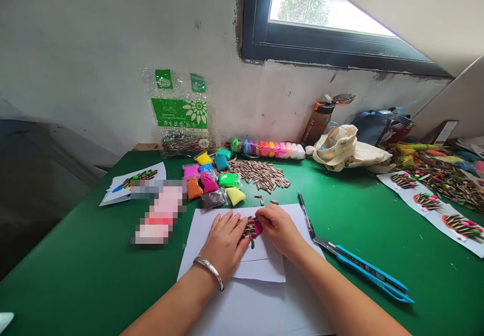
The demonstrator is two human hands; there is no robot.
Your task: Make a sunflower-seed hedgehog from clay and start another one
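Left hand (222, 245) lies flat, fingers slightly spread, up against the seed-studded pink clay (258, 227) on the white paper (264, 271). Right hand (280, 225) curls its fingers at the clay's edge, can't tell if they're pinching anything tbh.

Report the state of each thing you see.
Left hand: spread across the seed design.
Right hand: curled at its edge.
Seed design: partly covered, pink patch exposed.
Utility knife: blade out.
Pen: lying down.
Bottle: standing, lid flipped open.
Seed bag: upright, partly filled.
Loose seeds: heaped.
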